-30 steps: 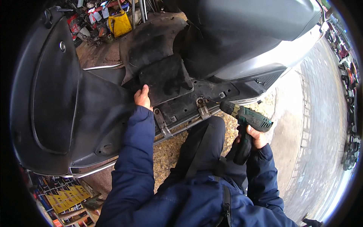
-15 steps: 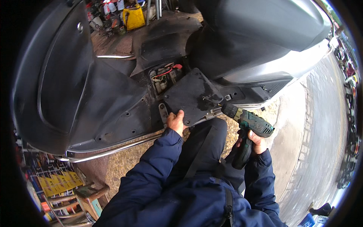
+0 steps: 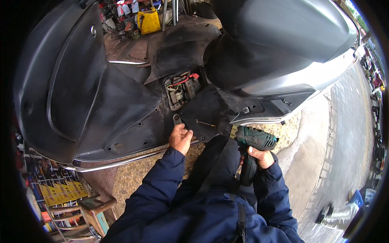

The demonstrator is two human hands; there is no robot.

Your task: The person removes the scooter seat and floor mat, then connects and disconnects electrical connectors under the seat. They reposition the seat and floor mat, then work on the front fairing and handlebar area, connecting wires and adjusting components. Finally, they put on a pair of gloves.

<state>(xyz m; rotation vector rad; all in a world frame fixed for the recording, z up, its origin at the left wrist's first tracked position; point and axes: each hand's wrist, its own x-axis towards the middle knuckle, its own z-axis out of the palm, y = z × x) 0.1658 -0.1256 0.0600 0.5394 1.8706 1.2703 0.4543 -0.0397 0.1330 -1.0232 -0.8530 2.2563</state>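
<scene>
My right hand (image 3: 259,157) grips a green and black cordless drill (image 3: 257,137) by its handle. The drill points left, and its long thin bit (image 3: 206,122) lies over a flat black panel (image 3: 210,105) on the scooter's floorboard. Beside the panel's left corner, my left hand (image 3: 181,139) is closed with curled fingers. It covers the lower part of a small metal bracket (image 3: 176,118) with a hole. What the fingers hold, if anything, is hidden. Beyond the panel, an uncovered compartment (image 3: 174,106) shows a battery, wires and a red terminal cover (image 3: 195,76).
The scooter's black front fairing (image 3: 69,81) rises at left, its seat (image 3: 291,28) at right. A metal side rail (image 3: 121,161) runs along the near edge. A wooden chair (image 3: 93,206) stands lower left, and a yellow container (image 3: 149,21) beyond. A person's leg (image 3: 342,216) shows lower right.
My left thumb has come off the panel's top, and that hand has shifted left over the bracket. The panel sits nearer me. The drill has moved left, its bit now over the panel.
</scene>
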